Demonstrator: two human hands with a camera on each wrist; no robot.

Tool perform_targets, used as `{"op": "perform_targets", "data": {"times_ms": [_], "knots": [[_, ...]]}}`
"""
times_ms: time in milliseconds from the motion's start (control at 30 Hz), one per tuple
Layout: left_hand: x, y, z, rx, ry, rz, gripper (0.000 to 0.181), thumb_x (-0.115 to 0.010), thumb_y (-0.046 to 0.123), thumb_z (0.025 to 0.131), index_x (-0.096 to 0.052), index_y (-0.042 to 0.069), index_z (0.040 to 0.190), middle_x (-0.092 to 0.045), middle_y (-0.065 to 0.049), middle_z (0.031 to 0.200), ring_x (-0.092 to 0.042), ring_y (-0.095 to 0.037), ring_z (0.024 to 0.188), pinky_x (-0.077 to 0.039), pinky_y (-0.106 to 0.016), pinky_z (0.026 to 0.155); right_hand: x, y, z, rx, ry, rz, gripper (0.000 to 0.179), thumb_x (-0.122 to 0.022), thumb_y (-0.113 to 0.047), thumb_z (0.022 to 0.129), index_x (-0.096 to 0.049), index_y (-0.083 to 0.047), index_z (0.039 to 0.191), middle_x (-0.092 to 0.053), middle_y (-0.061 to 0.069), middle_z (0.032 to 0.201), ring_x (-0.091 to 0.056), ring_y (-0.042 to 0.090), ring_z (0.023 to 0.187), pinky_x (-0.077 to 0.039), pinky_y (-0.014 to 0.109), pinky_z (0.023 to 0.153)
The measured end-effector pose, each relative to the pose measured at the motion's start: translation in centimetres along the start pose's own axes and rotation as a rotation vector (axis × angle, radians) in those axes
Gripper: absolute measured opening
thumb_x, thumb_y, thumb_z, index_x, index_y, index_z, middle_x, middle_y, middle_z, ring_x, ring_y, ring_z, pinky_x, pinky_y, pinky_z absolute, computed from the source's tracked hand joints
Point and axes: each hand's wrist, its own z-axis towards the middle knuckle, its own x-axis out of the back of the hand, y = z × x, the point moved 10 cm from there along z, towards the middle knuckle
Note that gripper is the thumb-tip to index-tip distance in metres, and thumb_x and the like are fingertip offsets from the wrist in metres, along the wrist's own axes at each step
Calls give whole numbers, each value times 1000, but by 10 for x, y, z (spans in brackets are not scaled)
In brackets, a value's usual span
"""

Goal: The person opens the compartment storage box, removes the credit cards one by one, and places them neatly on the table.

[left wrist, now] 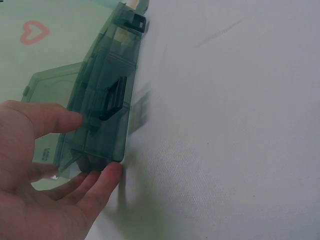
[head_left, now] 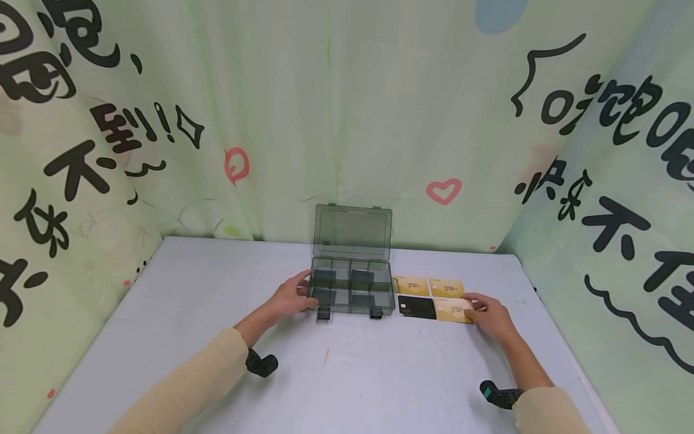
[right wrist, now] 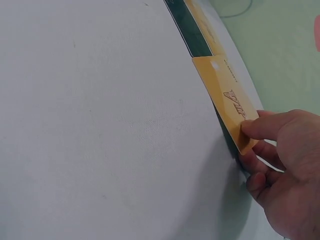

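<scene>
A see-through dark grey storage box (head_left: 351, 301) with compartments and a raised lid (head_left: 352, 232) stands on the table. My left hand (head_left: 290, 296) grips its left side, the thumb above the wall and the fingers at the outer lower edge in the left wrist view. To the right of the box lie two yellow cards (head_left: 428, 286) in a back row and a black card (head_left: 417, 307) marked VIP in front. My right hand (right wrist: 287, 160) pinches the right end of another yellow card (right wrist: 227, 100), thumb on top; that end is tilted up from the table.
The white table (head_left: 358, 380) ends at a pale green printed curtain (head_left: 347, 120) behind and at both sides. Two dark latches (head_left: 323, 313) hang off the box's front edge. A black strap device (head_left: 262, 363) sits on each wrist.
</scene>
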Motion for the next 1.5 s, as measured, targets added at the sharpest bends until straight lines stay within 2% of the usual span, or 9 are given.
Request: {"op": "perform_targets", "data": {"times_ms": [400,567,733,900,1033,1233,1367,1500], "knots": [[0,-1,0,-8,-1,13,80,-70,10,87,-26,15,154,-44,-18,145,-44,-37,135,-57,-39,88,-1,1,-1,-42,-19,-39,48,-62,-16,93,-51,0,137,-54,24,113,-48,34,99,-44,36,76],[0,-1,0,-12,-1,19,80,-70,10,87,-26,14,154,-45,-18,145,-45,-37,134,-57,-39,88,-2,-4,-1,-16,-12,-83,49,-64,-15,92,-51,2,136,-55,25,113,-47,35,102,-45,43,82],[1,1,0,-10,4,20,80,-70,12,87,-26,16,154,-45,-17,145,-45,-36,134,-54,-43,93,-2,-14,-3,3,7,-148,48,-65,-15,90,-53,4,133,-55,25,110,-47,35,98,-44,46,80],[1,1,0,-16,4,27,79,-70,12,87,-27,14,154,-46,-17,145,-46,-36,134,-54,-43,94,-2,-16,-5,-12,23,-220,48,-67,-17,89,-55,1,132,-52,28,119,-51,40,103,-46,54,84],[1,0,0,-15,3,22,79,-70,11,87,-27,15,154,-45,-17,145,-46,-36,134,-53,-44,95,-3,-14,-5,-8,37,-215,48,-67,-17,89,-54,2,132,-51,28,121,-50,43,108,-45,58,91],[2,1,0,-19,4,26,80,-70,12,87,-27,14,154,-46,-17,145,-46,-36,133,-52,-45,96,-1,-12,-5,-8,57,-163,49,-67,-17,89,-55,4,131,-52,28,121,-49,40,107,-44,58,95],[2,0,0,-25,-2,29,80,-70,12,87,-27,14,154,-45,-18,145,-45,-37,134,-50,-47,98,1,-11,-8,-1,83,-115,45,-66,-18,90,-56,4,128,-52,28,122,-50,35,99,-48,48,86],[2,0,-1,-37,-4,33,80,-71,13,86,-28,14,153,-45,-17,146,-46,-37,133,-48,-51,101,3,-12,-10,14,108,-62,43,-63,-19,92,-57,3,128,-53,26,123,-48,33,96,-47,40,79]]}}
